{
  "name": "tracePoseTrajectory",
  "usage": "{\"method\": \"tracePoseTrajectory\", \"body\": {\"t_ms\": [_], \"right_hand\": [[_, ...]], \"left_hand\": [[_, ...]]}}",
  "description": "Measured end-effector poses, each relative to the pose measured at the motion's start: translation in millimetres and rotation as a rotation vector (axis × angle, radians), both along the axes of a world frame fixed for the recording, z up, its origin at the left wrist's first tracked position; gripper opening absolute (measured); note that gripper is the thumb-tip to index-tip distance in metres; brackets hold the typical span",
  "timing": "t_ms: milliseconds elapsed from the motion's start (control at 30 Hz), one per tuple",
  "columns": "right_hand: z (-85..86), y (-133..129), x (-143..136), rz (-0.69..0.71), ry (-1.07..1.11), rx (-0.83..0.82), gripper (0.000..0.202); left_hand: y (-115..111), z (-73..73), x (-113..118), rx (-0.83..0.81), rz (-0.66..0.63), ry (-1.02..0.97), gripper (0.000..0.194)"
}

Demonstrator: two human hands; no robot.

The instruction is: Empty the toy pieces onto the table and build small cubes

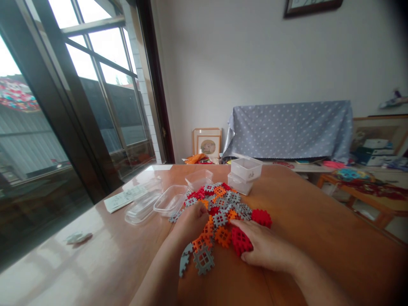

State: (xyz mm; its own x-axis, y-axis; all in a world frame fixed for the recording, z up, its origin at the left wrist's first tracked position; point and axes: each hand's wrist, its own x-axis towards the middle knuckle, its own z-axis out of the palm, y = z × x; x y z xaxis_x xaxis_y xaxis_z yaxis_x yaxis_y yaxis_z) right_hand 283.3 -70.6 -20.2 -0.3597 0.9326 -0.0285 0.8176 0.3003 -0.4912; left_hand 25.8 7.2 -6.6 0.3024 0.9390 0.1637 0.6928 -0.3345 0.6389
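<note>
A pile of grey, orange and red interlocking plastic tiles with notched edges and window-like holes lies on the wooden table. My left hand is over the left side of the pile with its fingers curled closed; whatever they may hold is hidden. At the pile's near right side, my right hand has its thumb and fingers around a red block of interlocking tiles. Just beyond that hand sits another red block. A grey tile lies nearest me, with orange tiles between the hands.
Clear plastic containers and a lid stand left of the pile. Two stacked translucent boxes are behind it. A paper sheet and a small crumpled item lie on the left of the table.
</note>
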Motion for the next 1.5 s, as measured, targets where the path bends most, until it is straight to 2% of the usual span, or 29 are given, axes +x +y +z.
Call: {"method": "tracePoseTrajectory", "body": {"t_ms": [367,633,733,867,1033,1267,1500], "right_hand": [[7.9,-4.2,0.3,-0.024,0.022,-0.036,0.099],[5.1,-0.6,11.6,-0.068,0.101,-0.017,0.099],[5.1,0.6,13.5,-0.090,0.190,-0.014,0.093],[9.2,1.4,11.0,-0.145,0.303,0.020,0.075],[14.9,2.2,7.5,-0.179,0.361,0.132,0.061],[15.6,1.7,6.2,-0.199,0.344,0.193,0.057],[12.3,4.4,7.4,-0.203,0.362,0.214,0.054]], "left_hand": [[3.5,-5.0,-3.4,0.008,0.013,0.050,0.011],[3.3,-0.4,-8.4,0.023,0.059,0.074,0.009],[4.8,-0.3,-8.3,0.046,0.087,0.081,0.008],[5.6,-0.8,-9.3,0.061,0.109,0.115,0.010],[1.4,0.5,-13.2,0.044,0.049,0.221,0.018],[-10.1,3.5,-8.3,0.028,-0.156,0.390,0.042],[-7.3,-1.6,-6.3,-0.006,-0.100,0.363,0.040]]}}
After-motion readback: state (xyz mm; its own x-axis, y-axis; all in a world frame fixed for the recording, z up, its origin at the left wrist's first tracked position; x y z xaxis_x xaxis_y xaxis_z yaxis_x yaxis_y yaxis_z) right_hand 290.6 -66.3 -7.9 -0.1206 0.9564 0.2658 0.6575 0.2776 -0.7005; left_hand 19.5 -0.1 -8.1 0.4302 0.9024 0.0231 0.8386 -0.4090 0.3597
